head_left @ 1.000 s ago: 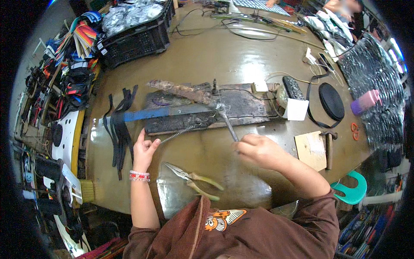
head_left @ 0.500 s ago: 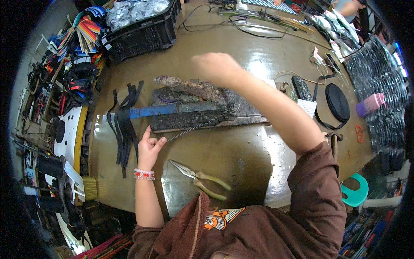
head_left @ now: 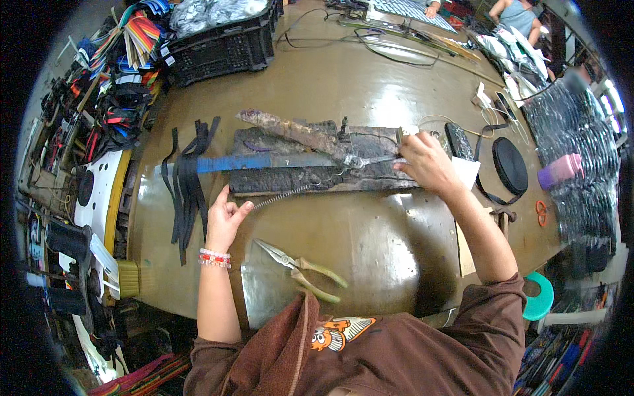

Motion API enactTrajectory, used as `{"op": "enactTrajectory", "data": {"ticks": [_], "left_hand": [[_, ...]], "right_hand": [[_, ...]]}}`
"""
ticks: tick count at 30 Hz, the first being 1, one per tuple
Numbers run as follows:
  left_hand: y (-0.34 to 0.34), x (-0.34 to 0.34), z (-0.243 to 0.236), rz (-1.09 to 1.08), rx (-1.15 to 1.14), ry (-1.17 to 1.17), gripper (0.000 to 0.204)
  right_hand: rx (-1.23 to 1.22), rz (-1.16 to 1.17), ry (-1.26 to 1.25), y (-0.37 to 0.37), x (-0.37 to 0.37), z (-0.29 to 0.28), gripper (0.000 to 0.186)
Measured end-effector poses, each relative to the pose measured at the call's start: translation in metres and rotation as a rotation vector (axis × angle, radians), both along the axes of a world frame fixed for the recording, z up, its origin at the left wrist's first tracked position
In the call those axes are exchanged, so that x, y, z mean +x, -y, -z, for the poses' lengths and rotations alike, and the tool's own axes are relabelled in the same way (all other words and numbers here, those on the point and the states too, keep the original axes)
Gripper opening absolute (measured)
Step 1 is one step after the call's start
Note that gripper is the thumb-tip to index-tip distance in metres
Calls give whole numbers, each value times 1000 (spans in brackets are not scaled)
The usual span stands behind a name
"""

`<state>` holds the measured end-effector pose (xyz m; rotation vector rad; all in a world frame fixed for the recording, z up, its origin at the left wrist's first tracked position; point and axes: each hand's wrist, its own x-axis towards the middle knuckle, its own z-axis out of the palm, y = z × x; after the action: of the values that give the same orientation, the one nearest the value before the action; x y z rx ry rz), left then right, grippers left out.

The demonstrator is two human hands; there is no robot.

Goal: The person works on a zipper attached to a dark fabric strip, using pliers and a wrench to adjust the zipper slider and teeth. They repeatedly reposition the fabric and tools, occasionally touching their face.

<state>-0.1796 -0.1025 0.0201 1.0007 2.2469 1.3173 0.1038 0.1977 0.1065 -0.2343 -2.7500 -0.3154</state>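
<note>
A dark, worn jig (head_left: 383, 181) lies mid-table, with a blue-and-grey bar (head_left: 247, 162) along it and a rough brown wooden piece (head_left: 290, 130) on top. My left hand (head_left: 224, 216) is at its near left corner, index finger against the edge, thumb apart beside the end of a thin coil spring (head_left: 284, 196). My right hand (head_left: 428, 162) is closed at the jig's right end on a metal rod (head_left: 380, 160) that points left to the jig's middle. Several black webbing strips (head_left: 190, 188) hang across the bar's left end. Long-nose pliers (head_left: 297, 267) lie nearer me, jaws left.
A black crate (head_left: 221, 56) of plastic-wrapped goods stands far left. To the right are a roll of black webbing (head_left: 510, 165), orange scissors (head_left: 541, 213), a pink-purple bottle (head_left: 560, 171) and stacked plastic-wrapped goods (head_left: 578, 132). Another person (head_left: 518, 18) is at the far right.
My right hand has come down and right from above the jig to the metal rod at its right end. My left hand stays at the jig's left corner.
</note>
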Motion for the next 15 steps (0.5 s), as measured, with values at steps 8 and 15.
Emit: {"op": "enactTrajectory", "data": {"ticks": [8, 15], "left_hand": [[-1, 0, -1, 8, 1, -47, 76], [-1, 1, -6, 8, 12, -54, 75]], "right_hand": [[-463, 265, -221, 130, 3, 22, 36], [-536, 76, 207, 151, -20, -4, 35]]}}
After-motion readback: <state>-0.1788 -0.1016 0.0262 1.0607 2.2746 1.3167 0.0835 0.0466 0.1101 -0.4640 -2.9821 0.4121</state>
